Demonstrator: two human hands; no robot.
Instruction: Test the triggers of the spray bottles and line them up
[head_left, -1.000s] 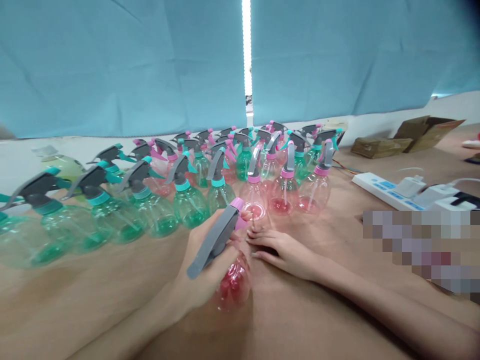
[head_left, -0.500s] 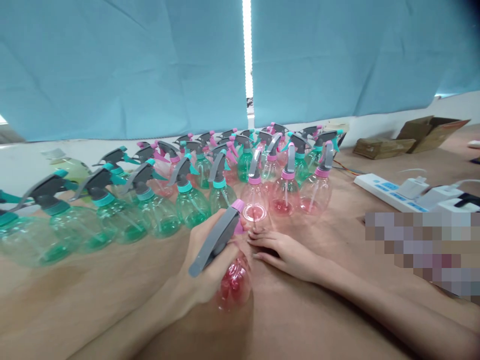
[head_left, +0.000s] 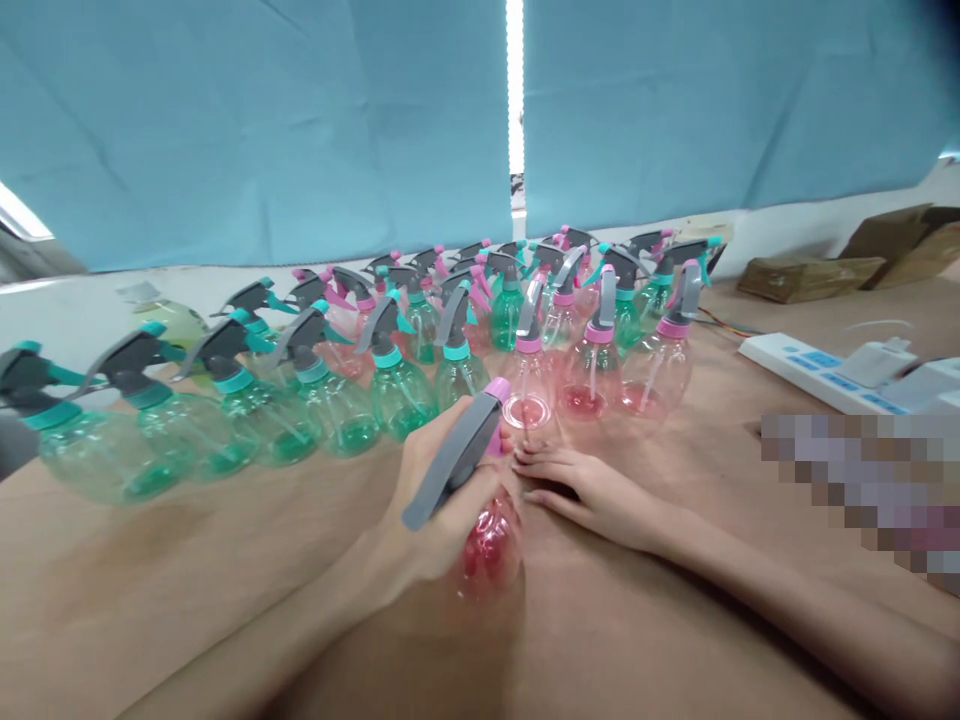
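Note:
My left hand [head_left: 424, 525] is wrapped round the neck of a pink spray bottle [head_left: 491, 550] with a grey trigger head and pink nozzle. The bottle tilts a little, and its neck is mostly hidden by my fingers. Just to the right, my right hand [head_left: 589, 490] lies palm down on the brown table surface, fingers stretched towards the bottle and holding nothing. Beyond its fingertips stands another pink spray bottle [head_left: 529, 385], with two more pink ones beside it on the right. A row of green spray bottles [head_left: 341, 420] runs off to the left.
More pink and green spray bottles crowd behind the front row. A bottle of yellowish liquid [head_left: 161, 320] stands back left. On the right lie a white power strip [head_left: 795, 365] with plugs and a blurred-out patch; cardboard boxes [head_left: 810, 278] sit behind. A blue sheet [head_left: 300, 130] hangs at the back.
The camera view has swung slightly to the left, so everything appears shifted rightward. Both hands keep nearly the same pose, the left still round the pink spray bottle.

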